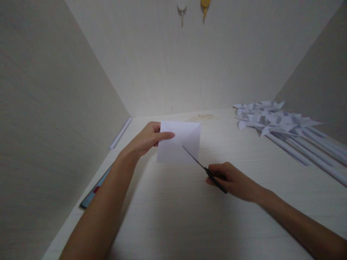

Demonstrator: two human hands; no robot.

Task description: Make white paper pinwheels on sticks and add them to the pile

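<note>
Pale worktop (pixel 173 216): toward its far edge, the left hand (pixel 146 139) pinches paper (pixel 176 151) by the left side, thumb (pixel 166 135) on top; the right hand (pixel 231 180) holds scissors (pixel 207 171), blades (pixel 193 156) across the paper's lower right corner.

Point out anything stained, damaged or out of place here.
One thing: a brownish patch on the tabletop, at the back near the wall, beyond the paper in the left hand. It breaks the otherwise pale surface; whether it's a stain or damage, I can't tell.
</note>
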